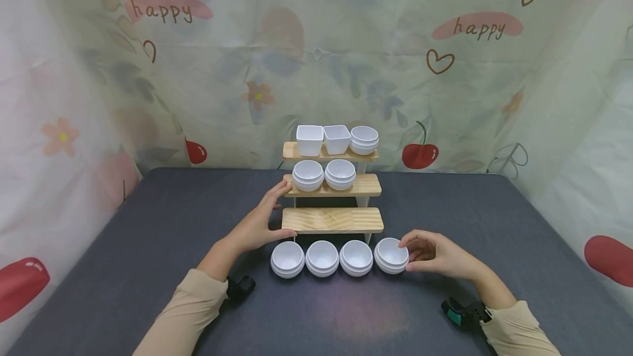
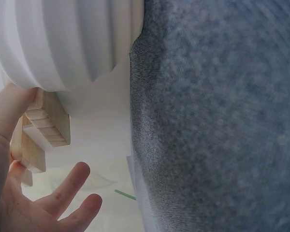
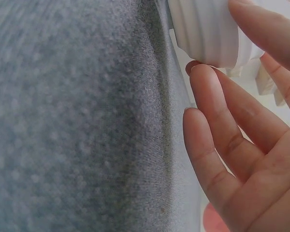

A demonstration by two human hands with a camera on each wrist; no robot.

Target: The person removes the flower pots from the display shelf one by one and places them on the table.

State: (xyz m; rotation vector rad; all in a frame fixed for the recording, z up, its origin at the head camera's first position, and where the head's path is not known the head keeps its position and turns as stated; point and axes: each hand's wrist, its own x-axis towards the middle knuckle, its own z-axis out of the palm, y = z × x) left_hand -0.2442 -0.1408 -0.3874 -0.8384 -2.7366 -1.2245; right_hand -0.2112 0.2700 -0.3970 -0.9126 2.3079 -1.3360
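A small three-tier wooden stand (image 1: 332, 220) stands at the table's middle. My left hand (image 1: 257, 224) touches its left side, thumb at the lowest board's end and a fingertip at the middle board (image 1: 367, 184). In the left wrist view, two other fingers (image 2: 70, 186) stretch out, touching nothing. White round bowls, apparently stacked, form a row before the stand: a left stack (image 1: 287, 260), two middle ones (image 1: 322, 259) and a right stack (image 1: 391, 256). With thumb and fingertips my right hand (image 1: 435, 254) pinches the right stack, still in line with the row.
Two white square bowls (image 1: 310, 140) and a round stack (image 1: 364, 140) stand on the top board. Two round stacks (image 1: 307, 175) occupy the middle board's left and centre. A patterned curtain (image 1: 316, 70) hangs behind the dark cloth-covered table (image 1: 356, 323).
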